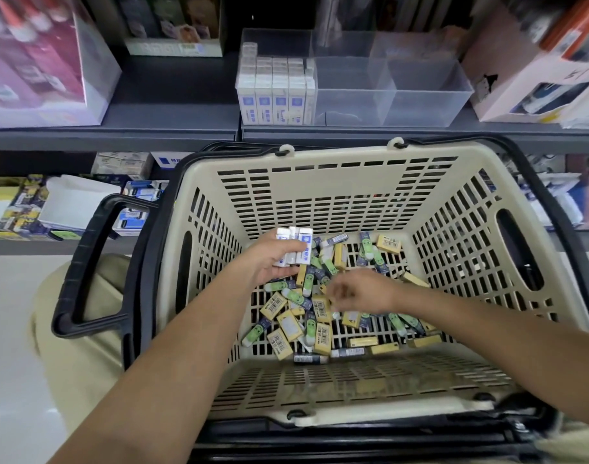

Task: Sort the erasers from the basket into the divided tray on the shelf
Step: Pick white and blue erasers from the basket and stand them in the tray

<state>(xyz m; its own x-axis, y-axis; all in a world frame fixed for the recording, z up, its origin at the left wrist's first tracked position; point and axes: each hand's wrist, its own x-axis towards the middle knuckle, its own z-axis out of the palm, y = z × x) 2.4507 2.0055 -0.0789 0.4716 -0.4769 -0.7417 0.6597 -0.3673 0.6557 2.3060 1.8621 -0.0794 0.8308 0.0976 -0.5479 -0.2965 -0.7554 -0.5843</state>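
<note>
Picking step: left hand [272, 259] grips white-and-blue sleeved erasers [295, 246]; right hand [360, 293] blurred over beige slotted plastic basket [320, 192], grip unclear. Next: load clear divided tray [427, 105].

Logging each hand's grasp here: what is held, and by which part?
Left hand clasps a few white erasers around their lower halves. Right hand is blurred over the pile; cannot tell.

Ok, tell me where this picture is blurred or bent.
Head view: the right hand is smeared by motion, the left hand and its white erasers sharper; the wide lens bows the basket rim and shelf edge; boxes in the top corners are soft.
</note>
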